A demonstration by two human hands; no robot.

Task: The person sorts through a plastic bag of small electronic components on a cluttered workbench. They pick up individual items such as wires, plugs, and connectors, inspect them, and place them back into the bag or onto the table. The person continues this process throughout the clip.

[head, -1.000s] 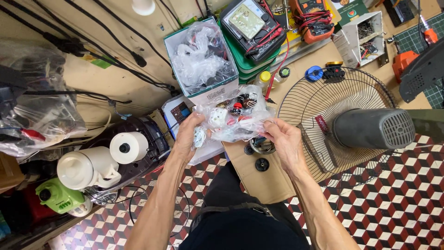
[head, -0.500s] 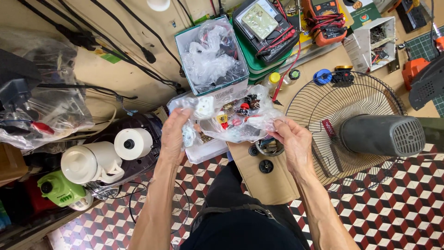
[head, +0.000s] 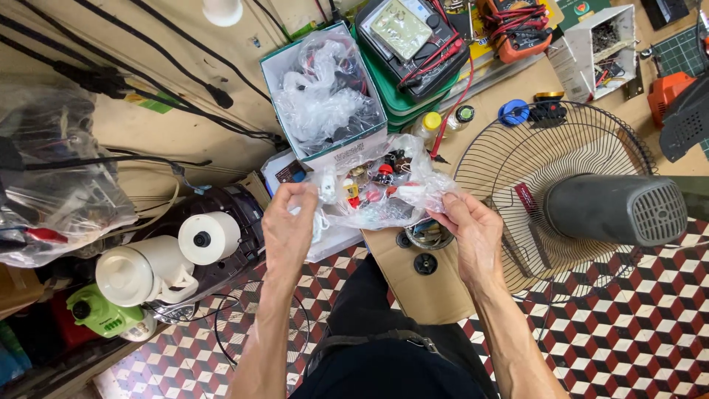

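Note:
A clear plastic bag [head: 384, 188] of small red, black and yellow electrical parts is stretched between both hands above my lap. My left hand [head: 289, 225] pinches the bag's left edge. My right hand [head: 473, 229] grips its right edge. Under the bag lies a brown cardboard sheet [head: 413, 284] with a black round knob [head: 425, 264] and a metal ring part [head: 428, 236] on it.
A fan motor and its wire grille [head: 561, 199] lie at the right. A box stuffed with plastic bags [head: 325, 96] and a multimeter [head: 410, 37] on green cases sit behind. White thread cones [head: 170, 255] stand at the left on the checkered floor [head: 628, 332].
The view has shifted slightly. My hands have drawn a little further apart, spreading the bag wider, and my left hand has dropped lower on the bag's edge.

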